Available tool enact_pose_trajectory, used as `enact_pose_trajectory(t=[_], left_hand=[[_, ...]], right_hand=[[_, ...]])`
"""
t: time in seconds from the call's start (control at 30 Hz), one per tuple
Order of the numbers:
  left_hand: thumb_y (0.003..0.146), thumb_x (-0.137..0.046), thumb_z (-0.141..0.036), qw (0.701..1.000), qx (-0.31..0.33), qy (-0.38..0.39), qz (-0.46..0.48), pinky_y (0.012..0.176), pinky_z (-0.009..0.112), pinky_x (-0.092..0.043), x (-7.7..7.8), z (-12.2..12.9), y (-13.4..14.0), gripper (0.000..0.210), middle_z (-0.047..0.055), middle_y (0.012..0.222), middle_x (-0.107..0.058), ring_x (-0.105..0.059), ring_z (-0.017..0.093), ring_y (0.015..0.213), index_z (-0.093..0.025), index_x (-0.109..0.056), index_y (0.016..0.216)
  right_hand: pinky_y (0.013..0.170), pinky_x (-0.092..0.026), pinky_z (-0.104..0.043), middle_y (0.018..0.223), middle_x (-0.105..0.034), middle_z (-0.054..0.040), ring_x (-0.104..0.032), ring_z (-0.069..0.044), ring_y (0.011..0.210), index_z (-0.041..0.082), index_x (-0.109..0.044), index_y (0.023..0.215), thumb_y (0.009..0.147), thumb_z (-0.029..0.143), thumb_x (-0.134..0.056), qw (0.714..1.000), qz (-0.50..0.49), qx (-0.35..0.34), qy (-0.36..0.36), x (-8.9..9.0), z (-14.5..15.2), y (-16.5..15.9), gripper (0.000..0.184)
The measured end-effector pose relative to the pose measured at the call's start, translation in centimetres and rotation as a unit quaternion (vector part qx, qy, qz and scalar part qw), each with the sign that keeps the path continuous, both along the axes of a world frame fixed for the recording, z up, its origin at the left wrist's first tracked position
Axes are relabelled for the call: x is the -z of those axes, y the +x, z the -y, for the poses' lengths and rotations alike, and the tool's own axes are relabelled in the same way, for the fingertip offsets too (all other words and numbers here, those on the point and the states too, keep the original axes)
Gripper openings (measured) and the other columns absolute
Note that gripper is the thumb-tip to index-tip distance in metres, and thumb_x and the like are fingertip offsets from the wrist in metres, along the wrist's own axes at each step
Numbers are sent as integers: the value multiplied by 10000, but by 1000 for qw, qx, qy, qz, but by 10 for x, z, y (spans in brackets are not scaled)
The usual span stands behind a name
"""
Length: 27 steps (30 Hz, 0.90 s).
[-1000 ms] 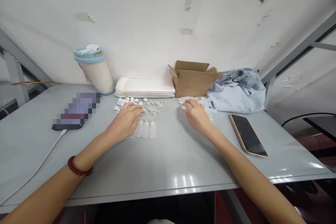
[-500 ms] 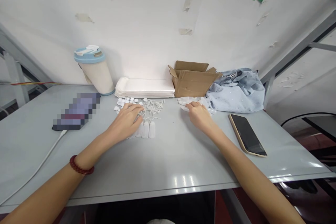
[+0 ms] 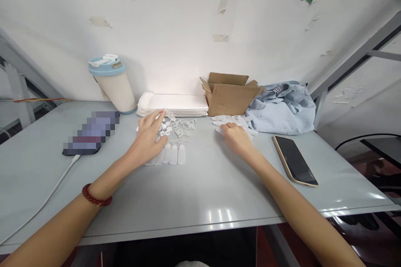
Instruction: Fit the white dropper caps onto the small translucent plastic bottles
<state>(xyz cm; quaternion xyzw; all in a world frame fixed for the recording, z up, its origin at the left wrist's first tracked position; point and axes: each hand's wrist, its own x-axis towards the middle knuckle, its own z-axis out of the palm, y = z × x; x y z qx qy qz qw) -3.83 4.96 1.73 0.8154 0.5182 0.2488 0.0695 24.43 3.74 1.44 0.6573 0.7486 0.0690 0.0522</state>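
My left hand point(image 3: 148, 138) hovers with fingers and thumb apart over the pile of small white caps point(image 3: 165, 128). It hides some of them, and nothing shows in its grasp. Right of the caps lies a tangle of thin white looped cords point(image 3: 184, 127). A row of small translucent flat plastic pieces point(image 3: 173, 154), the right ones with a thin cord on top, lies below the left hand and is partly covered by it. My right hand point(image 3: 237, 137) rests with curled fingers on loose translucent plastic pieces point(image 3: 230, 119); what its fingertips pinch is hidden.
Behind the caps lies a stack of white packets point(image 3: 175, 105), beside an opened cardboard box point(image 3: 233, 98). Blue cloth point(image 3: 283, 112) lies right of the box. A cup point(image 3: 114, 87) and a pixelated phone point(image 3: 92, 131) stand left; a dark-screened phone point(image 3: 295, 160) lies right.
My left hand has moved slightly left and up from the cords to above the caps, and its fingers have spread. My right hand has barely moved.
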Motion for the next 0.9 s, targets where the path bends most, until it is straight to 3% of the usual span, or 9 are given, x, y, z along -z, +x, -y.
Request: enact_pose_trajectory(t=[0.13, 0.33, 0.5, 0.63, 0.73, 0.83, 0.9], left_hand=[[849, -382, -298, 995, 18, 24, -92, 970, 575, -339, 2, 1, 0, 629, 136, 1492, -294, -263, 393, 1286, -114, -281, 1442], [920, -403, -373, 978, 0, 153, -139, 992, 598, -257, 0, 5, 4, 590, 170, 1478, -331, -226, 425, 1320, -106, -293, 1435], [933, -380, -461, 980, 6, 137, -142, 979, 580, -276, -2, 6, 7, 598, 168, 1447, -383, -290, 411, 1282, -111, -334, 1416], [926, -385, -474, 985, -36, 139, -96, 996, 569, -262, -7, 8, 9, 613, 161, 1487, -314, -273, 412, 1289, -124, -315, 1424], [920, -391, -445, 993, -35, 107, -40, 993, 543, -308, -9, 10, 9, 564, 146, 1478, -326, -280, 391, 1298, -151, -356, 1401], [893, -427, -406, 996, -27, 38, 79, 879, 436, -464, -10, 12, 10, 480, 126, 1397, -430, -409, 331, 1232, -171, -470, 1310], [854, -492, -387, 982, -21, -7, 188, 842, 390, -503, -11, 14, 11, 408, 108, 1294, -524, -541, 273, 1097, -173, -562, 1194]], right_hand=[[821, -391, -325, 1112, -614, -147, -543, -266, 1063, 99, -582, 1120, 873, 40, -430, 1000, -4, 1, 4, -2, 2, -2, 297], [830, -394, -328, 1174, -586, -151, -524, -269, 1089, 112, -551, 1193, 892, 48, -393, 1000, -15, -2, 24, -6, 6, -6, 346], [838, -411, -335, 1166, -593, -154, -529, -275, 1084, 106, -552, 1197, 881, 45, -407, 996, -65, -16, 58, -6, 8, -8, 353], [847, -432, -339, 1141, -604, -147, -543, -263, 1072, 105, -559, 1162, 857, 62, -470, 981, -167, -40, 86, -2, 8, -8, 320], [841, -451, -332, 1091, -623, -127, -578, -227, 1001, 125, -563, 1111, 837, 88, -529, 953, -275, -87, 98, 2, 9, -9, 278], [814, -472, -337, 1002, -639, -100, -604, -202, 906, 141, -566, 1067, 830, 116, -559, 920, -352, -135, 108, 4, 14, -14, 239], [797, -484, -338, 968, -643, -97, -609, -196, 879, 138, -571, 1047, 832, 134, -572, 904, -382, -162, 107, 3, 18, -20, 215]])
